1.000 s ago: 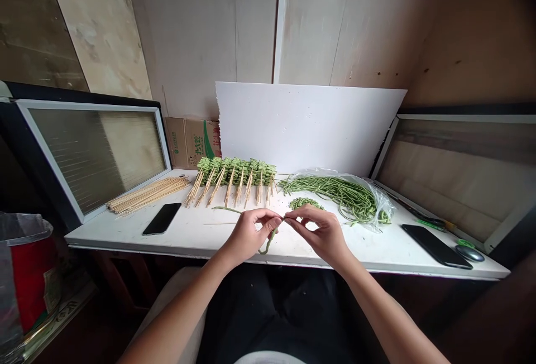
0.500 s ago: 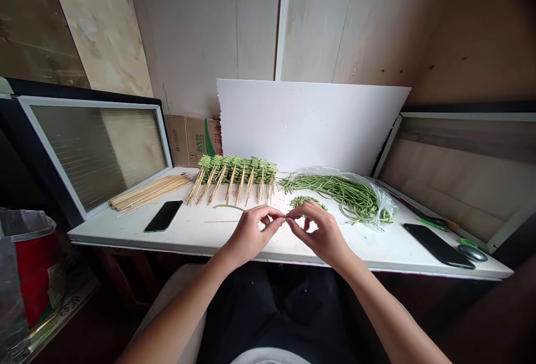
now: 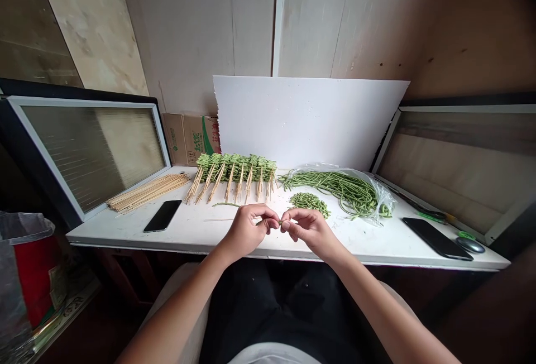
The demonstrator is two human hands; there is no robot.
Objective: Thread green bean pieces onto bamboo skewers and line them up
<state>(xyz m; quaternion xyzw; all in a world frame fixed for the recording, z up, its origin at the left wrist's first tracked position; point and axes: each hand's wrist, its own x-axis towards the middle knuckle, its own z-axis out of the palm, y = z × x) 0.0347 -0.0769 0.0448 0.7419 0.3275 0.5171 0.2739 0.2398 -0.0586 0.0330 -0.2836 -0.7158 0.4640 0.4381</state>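
Note:
My left hand [image 3: 247, 231] and my right hand [image 3: 310, 229] meet over the front of the table, each in a closed pinch. Between their fingertips shows a small bit of green bean [image 3: 281, 223]. A length of long green bean [image 3: 226, 204] sticks out left from behind my left hand; whether it is the same bean I cannot tell. One thin skewer [image 3: 216, 220] lies beside that hand, its right end hidden. Just beyond my right hand is a heap of short cut bean pieces [image 3: 310, 202].
Several skewered bean bundles [image 3: 237, 167] lie at the back, sticks forward. Loose bamboo skewers [image 3: 146, 192] and a phone [image 3: 163, 216] are on the left. Long beans [image 3: 335, 185] fill a plastic bag [image 3: 383, 199] at right. Another phone [image 3: 438, 238] lies near the right edge.
Both hands have dropped slightly toward me, and the right fingers are curled in more. More of the cut bean heap is now uncovered. The view has shifted a little.

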